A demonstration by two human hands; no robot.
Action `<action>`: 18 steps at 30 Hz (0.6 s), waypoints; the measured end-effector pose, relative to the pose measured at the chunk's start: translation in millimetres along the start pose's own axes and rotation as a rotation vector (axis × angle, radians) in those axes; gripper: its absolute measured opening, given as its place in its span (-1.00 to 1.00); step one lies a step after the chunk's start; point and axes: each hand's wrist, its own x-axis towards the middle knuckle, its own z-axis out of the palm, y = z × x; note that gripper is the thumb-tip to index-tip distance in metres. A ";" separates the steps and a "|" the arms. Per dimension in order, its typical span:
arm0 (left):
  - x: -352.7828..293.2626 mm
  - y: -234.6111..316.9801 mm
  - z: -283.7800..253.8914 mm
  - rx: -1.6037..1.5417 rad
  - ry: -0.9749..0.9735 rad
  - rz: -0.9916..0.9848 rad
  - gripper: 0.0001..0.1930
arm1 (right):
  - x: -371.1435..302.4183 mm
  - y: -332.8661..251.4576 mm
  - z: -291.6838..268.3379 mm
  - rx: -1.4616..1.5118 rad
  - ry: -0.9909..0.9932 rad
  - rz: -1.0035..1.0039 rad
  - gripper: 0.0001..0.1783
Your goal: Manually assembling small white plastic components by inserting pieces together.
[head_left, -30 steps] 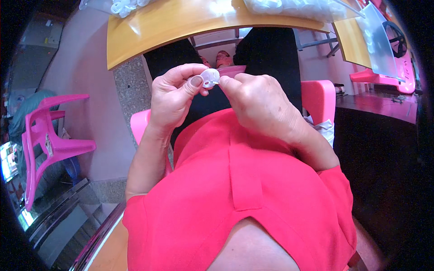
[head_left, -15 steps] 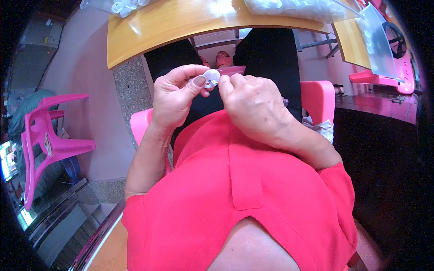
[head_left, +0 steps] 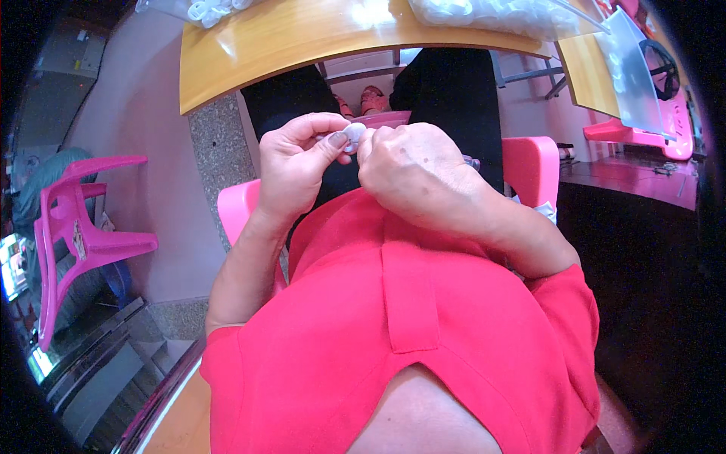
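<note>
Pinched between the thumb and fingers of my left hand (head_left: 296, 165) is a small round white plastic piece (head_left: 353, 135), held over my lap. Close against it on the right, my right hand (head_left: 420, 172) is closed in a fist, its fingertips touching or nearly touching the piece. From the little-finger side of that fist pokes the rounded, translucent end of a handle (head_left: 472, 163). The rest of that handled thing is hidden inside the fist. Below the hands, between my knees, shows the rim of a pink basin (head_left: 382, 119), partly covered by the hands.
A yellow wooden table (head_left: 302, 49) stands ahead, with a clear container of white plastic rings (head_left: 208, 11) at left and a clear bin of white pieces (head_left: 499, 17) at right. A pink chair (head_left: 91, 242) stands at left; a translucent bin (head_left: 635, 72) is far right.
My right hand has shifted left and turned in toward the white piece, covering more of it. The piece has tilted slightly in my left fingers, which keep their grip.
</note>
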 end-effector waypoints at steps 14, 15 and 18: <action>10.3 3.1 -6.7 -0.255 -0.099 -0.114 -0.80 | -16.0 24.7 -8.9 0.194 0.114 0.143 -0.80; 9.7 3.0 -6.0 -0.262 -0.103 -0.122 -0.80 | -18.7 26.4 -10.1 0.214 0.137 0.136 -0.81; 9.6 3.4 -5.7 -0.283 -0.108 -0.140 -0.79 | -22.8 28.2 -8.4 0.239 0.175 0.121 -0.83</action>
